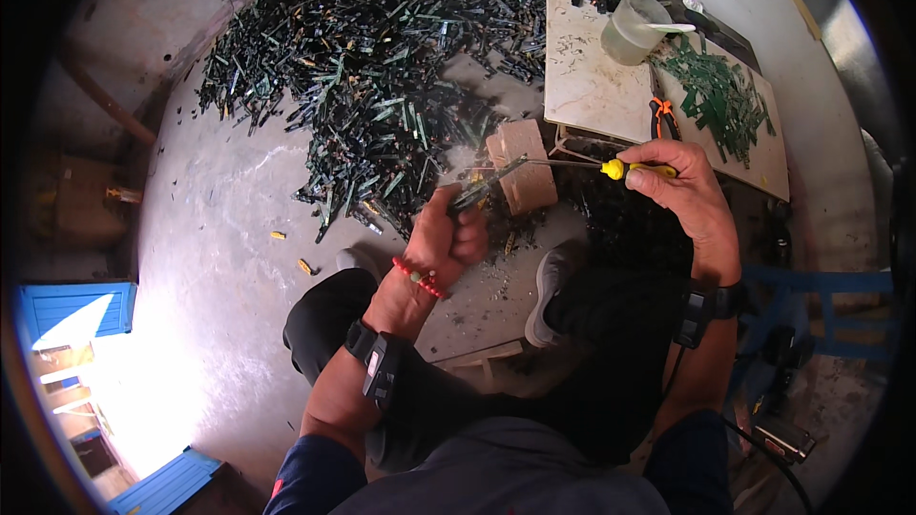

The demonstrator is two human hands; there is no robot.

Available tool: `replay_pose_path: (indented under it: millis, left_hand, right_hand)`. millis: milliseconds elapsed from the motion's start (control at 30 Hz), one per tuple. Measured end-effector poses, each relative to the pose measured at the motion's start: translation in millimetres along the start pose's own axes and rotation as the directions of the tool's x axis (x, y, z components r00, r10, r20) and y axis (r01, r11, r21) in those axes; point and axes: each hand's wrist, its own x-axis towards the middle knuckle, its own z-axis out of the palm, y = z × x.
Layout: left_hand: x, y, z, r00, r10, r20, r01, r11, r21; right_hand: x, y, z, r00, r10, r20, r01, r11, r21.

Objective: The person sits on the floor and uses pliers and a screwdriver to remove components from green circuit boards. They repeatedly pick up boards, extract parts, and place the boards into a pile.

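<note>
My left hand (447,236), with a red bead bracelet at its wrist, is closed around a dark narrow strip-shaped part (469,195). My right hand (689,187) grips a screwdriver (614,170) by its yellow handle. The thin metal shaft runs leftward, and its tip is at or very near the far end of the dark part; exact contact is too small to tell. A pinkish brown brick-like block (522,168) stands just right of the left hand, under the shaft.
A large heap of dark and green strips (372,67) covers the floor ahead. At right, a pale board (596,86) bears a cloudy plastic jug (632,30). Orange-handled pliers (660,118) and a pile of green strips (716,95) lie nearby. My shoe (551,291) is near the block.
</note>
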Motion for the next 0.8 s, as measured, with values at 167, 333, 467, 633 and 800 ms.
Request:
replay_pose_path:
  millis: [167, 333, 467, 633, 800]
  left_hand:
    - [-1.5, -0.5, 0.7, 1.000, -0.001, 0.015, 0.001, 1.000, 0.009]
    - [-2.2, 0.0, 1.9, 0.999, -0.022, 0.034, 0.022, 1.000, 0.005]
    - [-3.1, 0.6, 3.2, 0.998, -0.048, 0.045, 0.048, 0.999, -0.006]
    - [-4.0, -0.5, 4.7, 0.998, -0.045, 0.039, 0.044, 0.999, 0.016]
    - [-3.0, -2.5, 1.9, 0.999, -0.020, 0.028, 0.018, 0.997, 0.071]
  right_hand:
    - [1.5, 3.6, -0.4, 0.998, -0.055, -0.018, 0.054, 0.998, -0.020]
    - [-0.4, 1.8, -4.0, 0.998, -0.057, -0.025, 0.056, 0.997, -0.048]
    - [-1.7, -0.1, -5.7, 0.998, -0.045, -0.039, 0.044, 0.999, -0.031]
    - [-0.8, 0.6, -5.9, 0.997, -0.071, -0.015, 0.070, 0.996, -0.053]
    - [-1.3, -1.6, -8.0, 1.000, -0.017, -0.001, 0.017, 1.000, -0.014]
